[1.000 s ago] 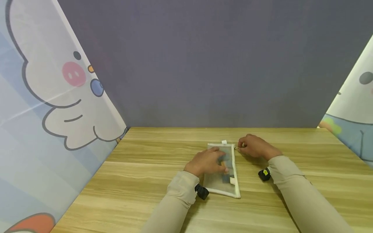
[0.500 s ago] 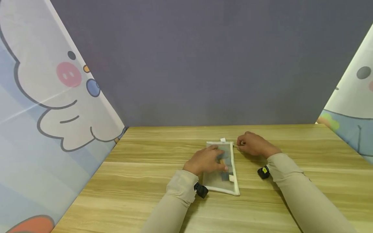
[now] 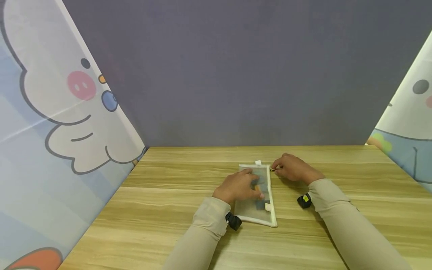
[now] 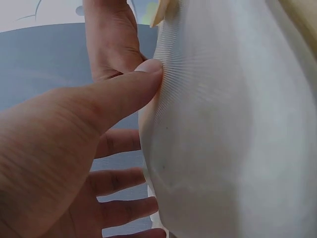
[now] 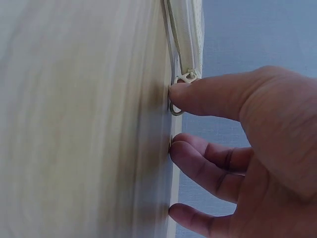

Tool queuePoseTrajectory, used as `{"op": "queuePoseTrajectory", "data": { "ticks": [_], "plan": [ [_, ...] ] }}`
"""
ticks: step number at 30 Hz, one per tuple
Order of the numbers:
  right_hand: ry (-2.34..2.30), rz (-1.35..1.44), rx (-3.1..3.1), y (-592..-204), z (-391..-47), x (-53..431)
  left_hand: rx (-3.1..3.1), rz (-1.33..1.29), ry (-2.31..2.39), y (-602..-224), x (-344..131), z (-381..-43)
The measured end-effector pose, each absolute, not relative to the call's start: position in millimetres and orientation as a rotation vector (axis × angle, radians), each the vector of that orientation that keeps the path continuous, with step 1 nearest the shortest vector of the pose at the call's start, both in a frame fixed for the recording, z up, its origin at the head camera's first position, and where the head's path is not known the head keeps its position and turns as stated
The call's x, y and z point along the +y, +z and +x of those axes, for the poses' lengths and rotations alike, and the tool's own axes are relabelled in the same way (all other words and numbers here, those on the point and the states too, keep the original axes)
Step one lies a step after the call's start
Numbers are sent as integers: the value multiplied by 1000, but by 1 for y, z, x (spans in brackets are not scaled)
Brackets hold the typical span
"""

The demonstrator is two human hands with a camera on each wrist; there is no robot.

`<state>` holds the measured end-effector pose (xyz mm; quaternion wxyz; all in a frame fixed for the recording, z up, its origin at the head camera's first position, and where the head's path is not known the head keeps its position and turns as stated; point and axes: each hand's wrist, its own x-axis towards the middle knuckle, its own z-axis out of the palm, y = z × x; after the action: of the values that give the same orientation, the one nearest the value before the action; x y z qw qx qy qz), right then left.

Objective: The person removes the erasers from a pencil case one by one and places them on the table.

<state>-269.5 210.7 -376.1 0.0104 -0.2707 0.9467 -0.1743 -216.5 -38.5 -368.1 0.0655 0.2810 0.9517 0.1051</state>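
Note:
A translucent mesh zip pouch (image 3: 247, 210) with white edging lies on the wooden table. My left hand (image 3: 237, 186) rests on it with fingers spread; in the left wrist view the thumb presses the mesh (image 4: 213, 148) into fine creases. Through the mesh, beside that hand, show an orange patch (image 3: 257, 188) and a dark blue shape (image 3: 260, 204). At the pouch's far right corner, my right hand (image 3: 294, 168) pinches the zipper's ring pull (image 5: 176, 109). Its thumb lies over the ring, the index finger is mostly hidden, and the other fingertips reach down to the table.
The wooden table (image 3: 162, 210) extends around the pouch and ends at a grey panel (image 3: 256, 75) behind. Cartoon-printed sheets (image 3: 40, 150) stand at both sides. White tags (image 3: 258, 162) stick out from the pouch's edging.
My right hand has shifted slightly left, its fingertips closer to the pouch's corner at the zipper pull. The left hand stays on the pouch, and the head view has tilted a little.

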Motion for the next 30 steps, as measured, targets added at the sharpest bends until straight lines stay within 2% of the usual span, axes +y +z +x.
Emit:
{"op": "queuePoseTrajectory", "data": {
  "ticks": [30],
  "plan": [
    [-475,-933,2999,-372,-247,201,2914,740,318,-370,-38,-214]
  ]
}}
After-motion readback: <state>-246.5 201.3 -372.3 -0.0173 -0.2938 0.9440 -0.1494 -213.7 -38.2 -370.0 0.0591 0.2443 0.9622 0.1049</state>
